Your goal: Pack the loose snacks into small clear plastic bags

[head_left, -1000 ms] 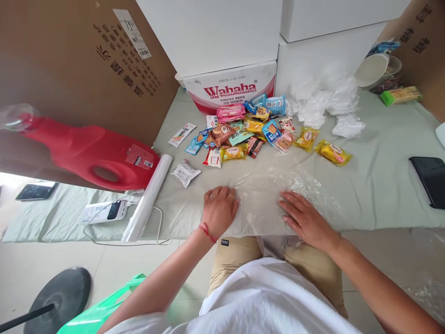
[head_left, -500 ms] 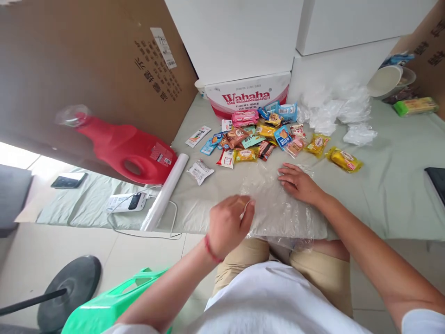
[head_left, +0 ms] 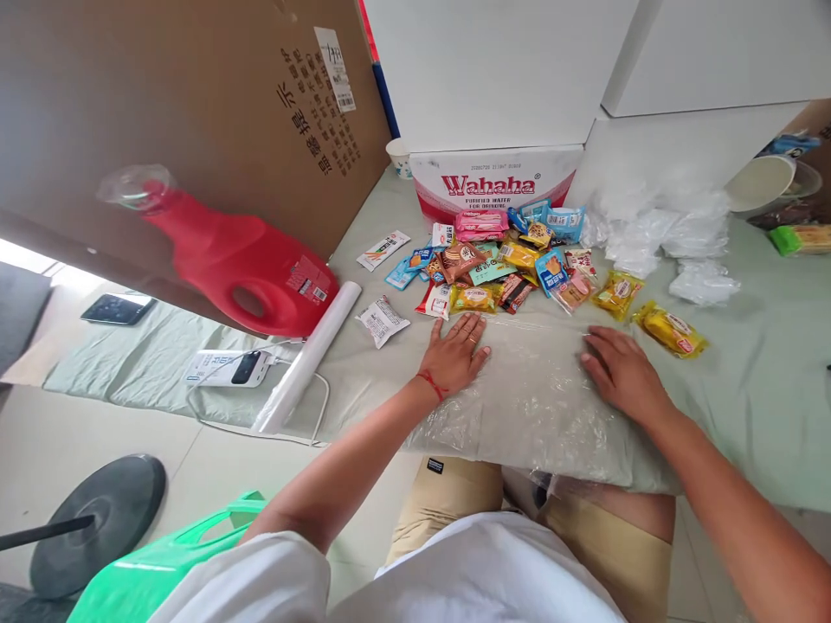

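Note:
A sheet of clear plastic film [head_left: 532,389] lies spread over the near edge of the pale green table [head_left: 746,389], hanging down over my lap. My left hand [head_left: 454,353] lies flat on the film's far left corner, fingers stretched out. My right hand [head_left: 616,370] presses flat on the film's right side, fingers extended. Just beyond both hands sits a heap of several small snack packets [head_left: 512,260]. A yellow packet [head_left: 671,329] lies just right of my right hand.
A roll of film [head_left: 308,356] lies left of my hand beside a red jug [head_left: 240,268] on its side. A Wahaha carton [head_left: 493,183], a paper cup [head_left: 399,157], crumpled plastic bags [head_left: 668,238], a power strip [head_left: 227,368] and a green bag [head_left: 162,571] are around.
My left hand let go its pinch at the film's near edge and moved forward to lie flat. My right hand shifted right along the film. The film now lies spread wider.

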Tool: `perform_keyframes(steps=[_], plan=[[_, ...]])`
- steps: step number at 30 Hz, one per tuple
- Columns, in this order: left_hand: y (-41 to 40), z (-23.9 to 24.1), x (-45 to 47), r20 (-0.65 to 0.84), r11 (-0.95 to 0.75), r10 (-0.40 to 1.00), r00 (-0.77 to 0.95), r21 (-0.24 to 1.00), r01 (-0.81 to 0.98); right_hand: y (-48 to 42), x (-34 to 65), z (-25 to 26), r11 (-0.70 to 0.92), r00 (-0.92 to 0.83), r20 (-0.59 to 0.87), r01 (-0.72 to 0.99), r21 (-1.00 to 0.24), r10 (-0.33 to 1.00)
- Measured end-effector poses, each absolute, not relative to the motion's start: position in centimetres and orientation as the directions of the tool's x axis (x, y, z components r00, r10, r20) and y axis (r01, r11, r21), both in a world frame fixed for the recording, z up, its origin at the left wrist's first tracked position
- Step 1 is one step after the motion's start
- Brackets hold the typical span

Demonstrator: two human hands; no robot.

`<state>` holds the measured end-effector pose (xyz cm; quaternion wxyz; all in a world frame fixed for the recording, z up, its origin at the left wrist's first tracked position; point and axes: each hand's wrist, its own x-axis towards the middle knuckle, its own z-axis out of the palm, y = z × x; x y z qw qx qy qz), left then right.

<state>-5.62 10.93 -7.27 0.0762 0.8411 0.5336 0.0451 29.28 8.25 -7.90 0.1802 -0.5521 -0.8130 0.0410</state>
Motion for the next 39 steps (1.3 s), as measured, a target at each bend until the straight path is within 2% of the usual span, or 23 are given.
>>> perform_keyframes(steps=[4, 10, 14, 16, 19, 21, 23, 25, 26, 27, 29, 32, 36, 39], plan=[[10.8, -7.5, -5.4, 0.011, -0.417, 0.907, 0.422, 0.176, 0.892, 14.1, 23.4, -4.5, 0.476, -0.385, 0.358, 0.854, -0.212, 0.85], [10.7, -7.6, -5.6, 0.011, -0.419, 0.906, 0.423, 0.17, 0.892, 24.0, 13.4, -2.5, 0.544, -0.521, 0.292, 0.839, 0.005, 0.802], [10.6, -7.6, -5.6, 0.015, -0.414, 0.908, 0.419, 0.18, 0.892, 26.8, 11.4, -3.1, 0.533, -0.527, 0.228, 0.845, 0.04, 0.819], [10.6, -7.6, -5.6, 0.017, -0.411, 0.909, 0.416, 0.19, 0.891, 26.5, 11.9, -2.7, 0.546, -0.533, 0.262, 0.838, 0.026, 0.805], [10.7, -7.6, -5.7, 0.018, -0.415, 0.907, 0.42, 0.194, 0.889, 24.6, 14.2, -0.7, 0.549, -0.474, 0.407, 0.832, -0.085, 0.781], [10.7, -7.6, -5.7, 0.016, -0.415, 0.907, 0.42, 0.192, 0.889, 23.1, 16.5, 1.0, 0.524, -0.372, 0.482, 0.82, -0.231, 0.793], [10.8, -7.6, -5.7, 0.014, -0.412, 0.909, 0.417, 0.196, 0.89, 21.5, 19.0, 2.4, 0.458, -0.238, 0.477, 0.783, -0.421, 0.846], [10.8, -7.7, -5.6, 0.017, -0.409, 0.91, 0.415, 0.203, 0.89, 19.9, 21.3, 3.2, 0.38, -0.198, 0.343, 0.684, -0.623, 0.918], [10.8, -7.7, -5.6, 0.019, -0.41, 0.909, 0.415, 0.207, 0.888, 19.0, 22.2, 3.2, 0.344, -0.252, 0.235, 0.626, -0.7, 0.939], [10.8, -7.7, -5.6, 0.021, -0.411, 0.909, 0.417, 0.212, 0.886, 18.1, 22.8, 3.0, 0.316, -0.351, 0.12, 0.579, -0.751, 0.929], [10.8, -7.7, -5.6, 0.025, -0.411, 0.909, 0.416, 0.219, 0.885, 16.3, 23.2, 2.0, 0.307, -0.564, -0.063, 0.536, -0.786, 0.823], [10.8, -7.8, -5.5, 0.026, -0.405, 0.912, 0.41, 0.222, 0.887, 14.1, 21.8, -0.4, 0.424, -0.716, -0.131, 0.54, -0.727, 0.686], [10.8, -7.9, -5.4, 0.03, -0.396, 0.916, 0.399, 0.214, 0.893, 11.9, 19.6, -2.9, 0.557, -0.621, 0.012, 0.695, -0.454, 0.784], [10.8, -7.8, -5.4, 0.032, -0.397, 0.916, 0.399, 0.208, 0.894, 9.7, 18.9, -3.9, 0.586, -0.599, 0.104, 0.709, -0.392, 0.794]])
